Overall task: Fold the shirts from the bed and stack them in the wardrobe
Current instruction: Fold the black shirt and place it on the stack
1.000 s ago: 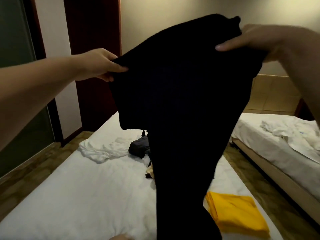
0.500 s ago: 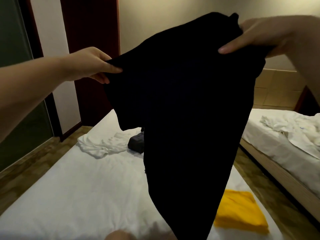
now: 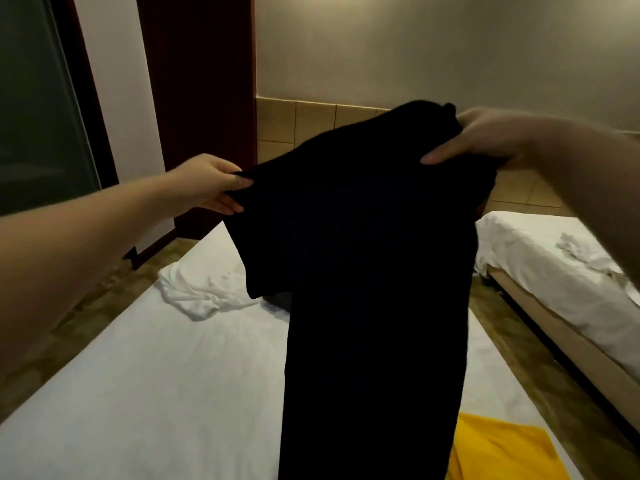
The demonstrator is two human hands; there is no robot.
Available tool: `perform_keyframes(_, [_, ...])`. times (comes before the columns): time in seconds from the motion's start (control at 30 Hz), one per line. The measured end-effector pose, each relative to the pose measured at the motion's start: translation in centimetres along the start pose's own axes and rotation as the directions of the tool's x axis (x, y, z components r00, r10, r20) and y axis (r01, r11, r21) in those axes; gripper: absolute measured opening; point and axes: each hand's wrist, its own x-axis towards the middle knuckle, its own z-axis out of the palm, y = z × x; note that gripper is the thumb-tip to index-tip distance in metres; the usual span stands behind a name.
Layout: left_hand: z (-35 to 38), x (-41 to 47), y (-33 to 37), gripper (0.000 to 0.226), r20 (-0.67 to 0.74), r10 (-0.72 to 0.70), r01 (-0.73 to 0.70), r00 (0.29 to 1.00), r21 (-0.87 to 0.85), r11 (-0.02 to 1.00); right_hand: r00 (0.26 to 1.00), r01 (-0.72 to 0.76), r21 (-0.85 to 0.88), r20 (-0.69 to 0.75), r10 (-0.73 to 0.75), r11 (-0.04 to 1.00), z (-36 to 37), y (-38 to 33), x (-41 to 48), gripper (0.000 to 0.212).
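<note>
Lowering the black shirt (image 3: 363, 254) toward the bed (image 3: 138, 393), left hand (image 3: 207, 183) and right hand (image 3: 474, 138) each pinch a shoulder, probably to lay it flat.

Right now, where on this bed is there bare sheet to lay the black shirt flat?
The bed is bare on the left, between the crumpled white shirt at the far end and the hanging black shirt. Crowded: the far end, and the near right corner where the yellow shirt lies.
</note>
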Motion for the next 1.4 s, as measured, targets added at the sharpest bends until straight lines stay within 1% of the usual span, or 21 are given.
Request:
perform_keyframes(0.03, [0.5,1.4,-0.8,0.011,-0.039,-0.015,0.015,0.999,0.009,1.0,1.0,-0.018,-0.038,-0.025,0.017,0.999,0.3,0.7,1.7,0.022])
perform_keyframes(0.1, [1.5,4.2,-2.1,0.015,-0.115,-0.021,0.024,0.993,0.021,0.999,0.996,-0.034,-0.122,-0.082,0.024,0.992,0.8,1.8,4.9,0.024])
perform_keyframes(0.2, [2.2,7.8,-2.0,0.024,-0.248,0.037,-0.04,0.968,-0.006,0.999,0.956,0.036,-0.158,-0.281,-0.079,0.987,0.9,1.8,8.9,0.032])
perform_keyframes(0.27, [1.5,9.5,-0.1,0.026,-0.33,0.123,-0.136,0.936,-0.019,0.99,0.884,0.119,-0.195,-0.425,-0.193,0.973,0.0,0.6,10.4,0.029])
perform_keyframes(0.37, [-0.6,10.3,3.7,0.026,-0.437,0.251,-0.29,0.864,-0.023,0.957,0.765,0.175,-0.24,-0.578,-0.285,0.955,-1.9,-2.1,10.5,0.032])
perform_keyframes(0.43, [-1.9,9.1,5.6,0.022,-0.44,0.329,-0.376,0.836,-0.021,0.926,0.692,0.213,-0.269,-0.637,-0.339,0.939,-2.7,-3.9,9.0,0.032])
perform_keyframes(0.5, [-2.6,6.7,6.2,0.019,-0.425,0.378,-0.418,0.822,-0.001,0.908,0.632,0.185,-0.396,-0.653,-0.417,0.9,-2.5,-4.8,6.4,0.036])
perform_keyframes(0.57, [-2.7,3.4,5.8,0.023,-0.409,0.398,-0.419,0.821,0.042,0.907,0.654,0.182,-0.47,-0.598,-0.463,0.864,-1.5,-4.2,3.2,0.041])
perform_keyframes(0.67, [-0.6,-2.8,3.1,0.027,-0.352,0.342,-0.321,0.871,0.118,0.94,0.778,0.239,-0.49,-0.42,-0.467,0.839,1.6,-0.4,-1.6,0.041])
perform_keyframes(0.73, [2.0,-6.9,-0.8,0.033,-0.302,0.254,-0.218,0.919,0.151,0.964,0.872,0.204,-0.463,-0.314,-0.375,0.863,5.4,3.5,-5.1,0.036])
perform_keyframes(0.8, [4.9,-11.0,-6.3,0.031,-0.231,0.17,-0.125,0.958,0.196,0.972,0.93,0.171,-0.386,-0.24,-0.278,0.906,10.4,7.9,-9.1,0.024])
perform_keyframes(0.87, [7.8,-15.0,-12.4,0.018,-0.172,0.072,-0.03,0.983,0.234,0.972,0.966,0.154,-0.325,-0.148,-0.211,0.933,16.0,12.1,-13.2,0.01])
perform_keyframes(0.93, [10.6,-19.1,-17.8,0.013,-0.146,-0.05,0.087,0.988,0.255,0.963,0.993,0.102,-0.288,-0.025,-0.114,0.952,21.4,16.2,-16.8,0.011])
perform_keyframes(1.0, [13.3,-22.9,-22.4,0.011,-0.105,-0.143,0.167,0.984,0.286,0.944,0.999,0.016,-0.243,0.046,-0.005,0.97,26.1,20.2,-19.8,0.007])
perform_keyframes(1.03, [14.4,-24.6,-24.1,0.011,-0.083,-0.185,0.201,0.979,0.299,0.933,0.998,-0.011,-0.239,0.051,0.024,0.971,28.0,21.9,-21.0,0.007])
perform_keyframes(1.1, [16.1,-27.3,-26.5,0.011,-0.053,-0.25,0.254,0.967,0.309,0.916,0.996,-0.014,-0.247,0.079,0.035,0.969,30.6,24.1,-23.0,0.018])
perform_keyframes(1.2, [17.2,-29.6,-27.9,0.012,-0.082,-0.278,0.289,0.957,0.247,0.925,0.997,0.044,-0.201,0.078,-0.029,0.979,31.8,24.7,-25.1,0.013])
perform_keyframes(1.27, [17.6,-31.0,-27.9,0.014,-0.143,-0.269,0.291,0.953,0.166,0.942,0.996,0.083,-0.181,-0.021,-0.089,0.98,31.6,24.3,-26.3,0.039])
perform_keyframes(1.3, [17.8,-31.8,-27.9,0.015,-0.186,-0.272,0.295,0.944,0.106,0.95,0.99,0.096,-0.19,-0.079,-0.113,0.977,31.4,23.9,-27.0,0.042])
perform_keyframes(1.33, [18.0,-32.8,-28.1,0.017,-0.224,-0.272,0.289,0.936,0.046,0.956,0.981,0.115,-0.209,-0.128,-0.144,0.971,31.3,23.2,-28.0,0.038])
perform_keyframes(1.4, [18.4,-35.2,-28.3,0.022,-0.259,-0.247,0.245,0.934,-0.041,0.969,0.954,0.196,-0.245,-0.178,-0.243,0.949,31.7,22.0,-30.8,0.017])
